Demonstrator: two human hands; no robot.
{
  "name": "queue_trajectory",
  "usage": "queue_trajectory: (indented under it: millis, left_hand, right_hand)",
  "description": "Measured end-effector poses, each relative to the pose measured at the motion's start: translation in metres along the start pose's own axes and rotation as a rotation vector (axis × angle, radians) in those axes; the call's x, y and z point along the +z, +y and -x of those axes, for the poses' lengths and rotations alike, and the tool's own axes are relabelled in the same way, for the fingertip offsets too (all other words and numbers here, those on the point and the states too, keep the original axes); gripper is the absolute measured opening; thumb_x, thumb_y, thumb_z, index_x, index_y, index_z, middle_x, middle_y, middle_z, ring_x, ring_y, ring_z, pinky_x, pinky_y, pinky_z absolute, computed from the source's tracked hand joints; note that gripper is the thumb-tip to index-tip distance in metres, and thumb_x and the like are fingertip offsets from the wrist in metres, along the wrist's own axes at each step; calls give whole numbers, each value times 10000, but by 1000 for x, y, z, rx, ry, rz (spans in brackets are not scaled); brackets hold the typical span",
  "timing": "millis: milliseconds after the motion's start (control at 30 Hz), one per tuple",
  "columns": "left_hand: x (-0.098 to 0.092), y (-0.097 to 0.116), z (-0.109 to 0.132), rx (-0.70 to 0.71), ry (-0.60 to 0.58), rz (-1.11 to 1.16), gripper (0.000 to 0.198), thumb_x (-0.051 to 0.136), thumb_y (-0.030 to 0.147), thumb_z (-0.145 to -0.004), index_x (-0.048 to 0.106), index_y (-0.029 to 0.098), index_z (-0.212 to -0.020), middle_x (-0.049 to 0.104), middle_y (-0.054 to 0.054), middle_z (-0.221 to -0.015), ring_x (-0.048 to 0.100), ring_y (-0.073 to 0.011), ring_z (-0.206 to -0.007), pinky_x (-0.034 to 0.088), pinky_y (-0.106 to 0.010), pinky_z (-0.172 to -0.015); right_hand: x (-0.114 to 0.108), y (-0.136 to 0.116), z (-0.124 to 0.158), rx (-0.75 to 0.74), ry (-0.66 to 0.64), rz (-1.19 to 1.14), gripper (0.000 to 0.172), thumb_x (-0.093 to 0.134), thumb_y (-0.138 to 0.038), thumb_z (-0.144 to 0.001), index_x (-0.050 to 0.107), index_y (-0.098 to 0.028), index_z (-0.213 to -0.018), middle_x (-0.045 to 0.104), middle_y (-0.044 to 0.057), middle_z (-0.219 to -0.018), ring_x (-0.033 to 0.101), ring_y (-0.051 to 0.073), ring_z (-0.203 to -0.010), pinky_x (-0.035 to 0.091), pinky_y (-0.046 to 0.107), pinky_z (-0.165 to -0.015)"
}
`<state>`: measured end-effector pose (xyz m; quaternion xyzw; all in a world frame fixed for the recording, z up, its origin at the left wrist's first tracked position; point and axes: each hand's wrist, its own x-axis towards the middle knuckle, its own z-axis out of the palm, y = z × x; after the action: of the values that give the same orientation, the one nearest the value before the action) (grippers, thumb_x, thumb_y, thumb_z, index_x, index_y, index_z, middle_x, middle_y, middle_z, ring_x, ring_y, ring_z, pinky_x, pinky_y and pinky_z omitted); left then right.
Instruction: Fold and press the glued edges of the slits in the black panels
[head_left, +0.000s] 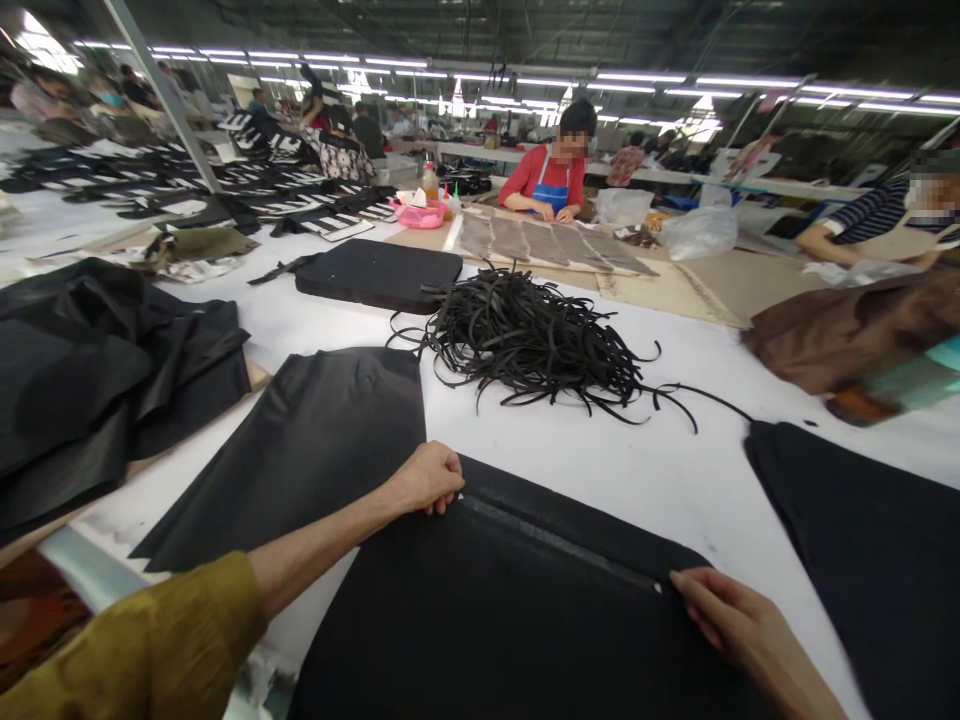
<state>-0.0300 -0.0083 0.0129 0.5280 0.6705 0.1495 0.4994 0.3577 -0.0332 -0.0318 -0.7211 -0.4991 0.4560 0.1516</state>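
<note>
A large black fabric panel (pixel 525 630) lies in front of me, its lower part cut off by the frame. Along its far side runs a narrow, slightly shiny strip (pixel 555 540), with a small white mark near each end. My left hand (pixel 431 478) is closed in a pinch on the panel at the strip's left end. At the other end, my right hand (pixel 731 615) pinches the panel's right edge between thumb and fingers. Just beyond the panel sits a tangled heap of thin black strips (pixel 536 340).
Black sheets (pixel 322 430) lie left of the panel, beside a crumpled black pile (pixel 97 370). A flat black stack (pixel 379 272) stands farther back. More black pieces (pixel 870 540) and a brown cloth (pixel 855 330) are at right. A co-worker in red (pixel 551 180) works across the white table (pixel 675 460).
</note>
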Motion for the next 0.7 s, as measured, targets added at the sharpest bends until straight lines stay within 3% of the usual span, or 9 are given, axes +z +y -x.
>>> queue_trajectory:
  millis: [400, 700]
  left_hand:
    - [3, -6, -3, 8, -8, 22, 65, 428, 132, -599, 488, 149, -619, 534, 27, -480, 547, -118, -389, 379, -161, -303]
    - [9, -9, 0, 35, 49, -172, 81, 396, 153, -665, 472, 165, -691, 539, 29, -518, 544, -107, -400, 336, -153, -327]
  right_hand:
    - [2, -8, 4, -14, 21, 40, 435, 494, -613, -691, 506, -201, -552, 403, -35, -387, 358, 113, -409, 253, 257, -447]
    - [4, -20, 12, -58, 54, -10, 393, 532, -559, -682, 501, -193, -542, 454, -32, -434, 355, 91, -391, 250, 248, -423]
